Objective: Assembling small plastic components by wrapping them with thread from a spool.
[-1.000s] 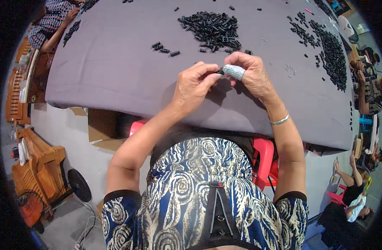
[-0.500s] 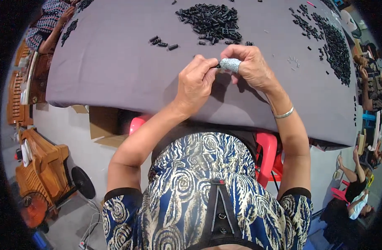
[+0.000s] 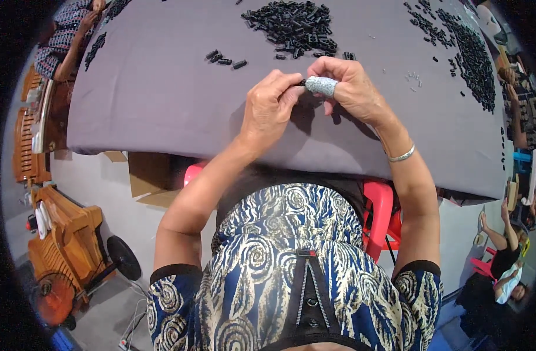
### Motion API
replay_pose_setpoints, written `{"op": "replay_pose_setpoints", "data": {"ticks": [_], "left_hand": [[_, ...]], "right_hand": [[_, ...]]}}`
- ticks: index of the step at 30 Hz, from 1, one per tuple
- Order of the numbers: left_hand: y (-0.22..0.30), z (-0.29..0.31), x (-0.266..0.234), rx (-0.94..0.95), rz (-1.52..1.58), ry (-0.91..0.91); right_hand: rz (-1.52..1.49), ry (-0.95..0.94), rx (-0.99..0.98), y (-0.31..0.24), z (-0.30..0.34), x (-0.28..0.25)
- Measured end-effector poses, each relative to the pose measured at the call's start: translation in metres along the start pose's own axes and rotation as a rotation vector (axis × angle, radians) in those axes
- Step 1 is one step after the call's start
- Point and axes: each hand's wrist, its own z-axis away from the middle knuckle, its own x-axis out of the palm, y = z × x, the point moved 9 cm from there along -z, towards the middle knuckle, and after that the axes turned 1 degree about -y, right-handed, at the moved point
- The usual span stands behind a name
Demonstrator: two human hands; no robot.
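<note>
My left hand (image 3: 267, 110) pinches a small black cylindrical piece (image 3: 303, 83) between thumb and fingertips, above the near part of the table. My right hand (image 3: 355, 93) meets it from the other side, fingers curled in. A silvery grey wrap (image 3: 321, 86) covers one of its digits, and the tip of this wrap comes up against the black piece. Whatever the right fingers themselves grip is hidden. Beyond both hands lies a heap of similar black pieces (image 3: 291, 29), with several loose ones (image 3: 224, 61) to its left.
Grey cloth covers the table (image 3: 151, 105). At the right is a spread of black pieces (image 3: 467, 58), and small clear bits (image 3: 414, 79) lie nearer. A person's arm (image 3: 75, 52) reaches the far left edge. A red chair (image 3: 378, 216) and cardboard box (image 3: 154, 178) are below.
The view has shifted slightly, so the heap sits a little higher. Both hands stay together around the black piece, with only small finger movement.
</note>
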Motion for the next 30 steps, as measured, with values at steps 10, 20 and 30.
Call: {"op": "replay_pose_setpoints", "data": {"ticks": [10,20,30], "left_hand": [[0.004,0.000,-0.002,0.007,0.037,0.011],[0.005,0.002,-0.001,0.008,0.075,0.022],[0.020,0.005,0.002,0.163,-0.028,0.016]], "right_hand": [[0.015,0.015,-0.014,-0.007,0.001,-0.003],[-0.026,-0.009,-0.021,-0.005,0.004,-0.002],[0.091,-0.068,0.069,-0.002,0.003,-0.005]]}}
